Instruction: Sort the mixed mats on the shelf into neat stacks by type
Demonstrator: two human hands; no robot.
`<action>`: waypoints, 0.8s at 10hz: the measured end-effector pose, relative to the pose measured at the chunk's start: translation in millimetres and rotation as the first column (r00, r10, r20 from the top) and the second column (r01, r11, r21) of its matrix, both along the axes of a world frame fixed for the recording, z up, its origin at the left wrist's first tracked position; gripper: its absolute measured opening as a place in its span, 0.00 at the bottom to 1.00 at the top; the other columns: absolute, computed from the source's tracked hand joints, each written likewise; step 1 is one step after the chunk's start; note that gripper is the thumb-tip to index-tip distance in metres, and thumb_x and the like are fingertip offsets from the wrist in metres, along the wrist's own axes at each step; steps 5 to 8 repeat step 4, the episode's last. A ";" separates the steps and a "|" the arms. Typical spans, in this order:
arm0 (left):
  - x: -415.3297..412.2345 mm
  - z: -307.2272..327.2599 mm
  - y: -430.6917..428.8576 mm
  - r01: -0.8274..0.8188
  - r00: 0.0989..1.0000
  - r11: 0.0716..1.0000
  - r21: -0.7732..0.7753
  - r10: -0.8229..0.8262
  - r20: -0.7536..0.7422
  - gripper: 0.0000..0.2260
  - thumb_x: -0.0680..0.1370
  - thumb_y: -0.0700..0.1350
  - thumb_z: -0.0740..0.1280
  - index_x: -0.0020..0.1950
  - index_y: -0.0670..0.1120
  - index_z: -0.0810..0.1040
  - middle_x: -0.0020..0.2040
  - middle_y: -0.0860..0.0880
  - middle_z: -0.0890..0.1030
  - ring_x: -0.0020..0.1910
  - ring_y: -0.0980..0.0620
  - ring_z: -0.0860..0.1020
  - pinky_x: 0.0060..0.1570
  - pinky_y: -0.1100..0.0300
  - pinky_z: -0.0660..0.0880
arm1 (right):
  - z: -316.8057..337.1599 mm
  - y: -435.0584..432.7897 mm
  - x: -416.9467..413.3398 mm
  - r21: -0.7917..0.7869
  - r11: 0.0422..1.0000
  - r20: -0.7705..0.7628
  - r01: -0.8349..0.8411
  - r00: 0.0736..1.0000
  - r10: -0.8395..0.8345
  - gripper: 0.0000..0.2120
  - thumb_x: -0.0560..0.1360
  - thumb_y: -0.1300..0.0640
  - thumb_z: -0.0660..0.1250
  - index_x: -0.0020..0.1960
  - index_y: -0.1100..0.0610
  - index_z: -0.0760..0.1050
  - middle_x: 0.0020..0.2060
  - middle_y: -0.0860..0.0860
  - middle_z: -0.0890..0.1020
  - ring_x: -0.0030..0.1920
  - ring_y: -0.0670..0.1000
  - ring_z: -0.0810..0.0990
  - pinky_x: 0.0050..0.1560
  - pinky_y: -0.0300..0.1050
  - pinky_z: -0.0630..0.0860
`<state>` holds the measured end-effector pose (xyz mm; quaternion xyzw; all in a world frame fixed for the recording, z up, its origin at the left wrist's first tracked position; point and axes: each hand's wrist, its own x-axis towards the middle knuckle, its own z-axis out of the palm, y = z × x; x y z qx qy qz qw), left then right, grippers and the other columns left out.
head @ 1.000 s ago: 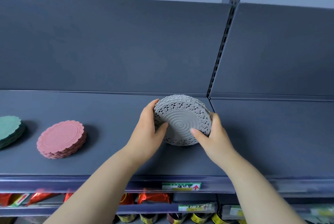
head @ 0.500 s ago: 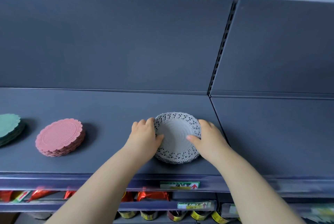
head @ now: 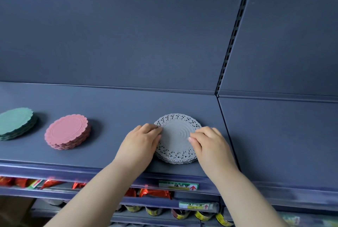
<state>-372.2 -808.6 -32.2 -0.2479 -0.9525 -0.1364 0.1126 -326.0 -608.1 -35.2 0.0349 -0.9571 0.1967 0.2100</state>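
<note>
The left hand (head: 140,140) was curled round the left rim of the stack of grey lace mats (head: 176,135), knuckles up, fingertips against the lacy edge. The right hand (head: 210,144) gripped the right rim in the same way, its fingers bent and their tips resting on the ribbed middle of the top mat. Neither hand was released, and both held the one stack between them. The stack lay flat on the shelf (head: 128,109), near its front lip and just left of the seam where two shelf boards met.

A second before, the same stack had been up off the shelf and tilted towards the camera, clasped from both sides. Half a second before, it was already down and flat, with both thumbs stretched across the top mat. Now the thumbs were drawn back towards the rims. The other two stacks had kept their places.

The shelf carried three stacks in a row, all well apart. The green mats (head: 15,123) sat at the far left, cut off by the frame's edge, their scalloped layers slightly fanned. The pink mats (head: 67,131) stood between them and the grey ones. The lower shelves held red foil packets (head: 155,193) and, below those, yellow-labelled tins (head: 182,214). A price label (head: 178,185) sat on the front rail.
</note>
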 end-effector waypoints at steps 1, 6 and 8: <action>10.4 2.7 -12.8 0.036 0.999 0.998 -0.056 -0.036 0.003 0.20 0.77 0.51 0.54 0.54 0.46 0.83 0.54 0.51 0.82 0.47 0.49 0.82 0.46 0.58 0.78 | -4.3 2.8 6.5 -0.048 0.999 0.037 0.005 0.999 -0.003 0.11 0.75 0.55 0.62 0.51 0.55 0.81 0.50 0.48 0.81 0.52 0.53 0.77 0.51 0.40 0.70; 70.0 14.0 -67.5 0.023 0.995 0.995 -0.098 -0.032 -0.090 0.16 0.77 0.51 0.55 0.50 0.49 0.82 0.45 0.54 0.83 0.42 0.49 0.81 0.38 0.57 0.77 | 6.2 -4.4 47.4 -0.253 0.967 0.107 0.030 0.994 -0.003 0.15 0.76 0.52 0.62 0.62 0.53 0.75 0.62 0.45 0.74 0.64 0.45 0.70 0.64 0.38 0.63; 70.0 14.0 -67.5 0.023 0.995 0.995 -0.098 -0.032 -0.090 0.16 0.77 0.51 0.55 0.50 0.49 0.82 0.45 0.54 0.83 0.42 0.49 0.81 0.38 0.57 0.77 | 6.2 -4.4 47.4 -0.253 0.967 0.107 0.030 0.994 -0.003 0.15 0.76 0.52 0.62 0.62 0.53 0.75 0.62 0.45 0.74 0.64 0.45 0.70 0.64 0.38 0.63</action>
